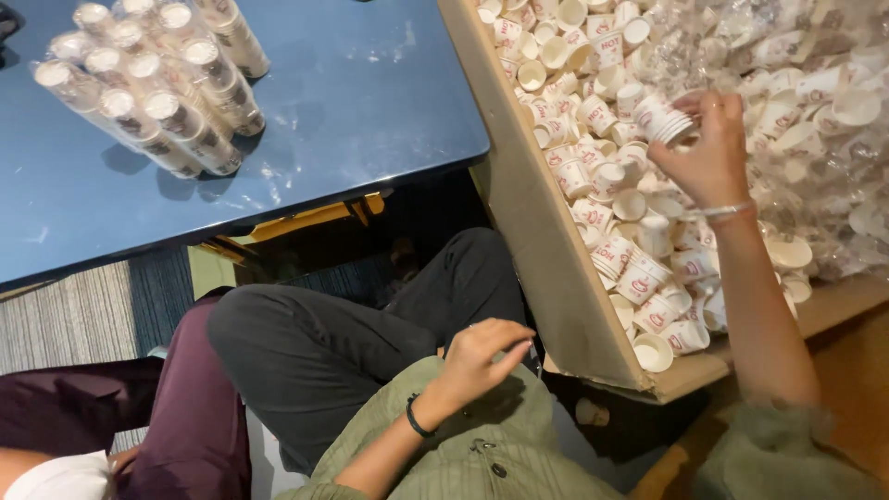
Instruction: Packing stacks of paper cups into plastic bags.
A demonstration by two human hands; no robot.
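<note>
My right hand (711,153) reaches into a large cardboard box (546,241) and grips a short nested stack of white paper cups (665,118) with red print. The box is filled with several loose paper cups (639,268) of the same kind. My left hand (482,356) rests over my lap with its fingers loosely curled and nothing in it; a dark band sits on that wrist. I wear a green top and dark trousers.
A blue table (352,102) stands at the upper left and carries several plastic-wrapped sleeves of stacked cups (157,83). Crumpled clear plastic (833,167) lies in the box's right part. Another person's leg in maroon trousers (190,417) is at the lower left.
</note>
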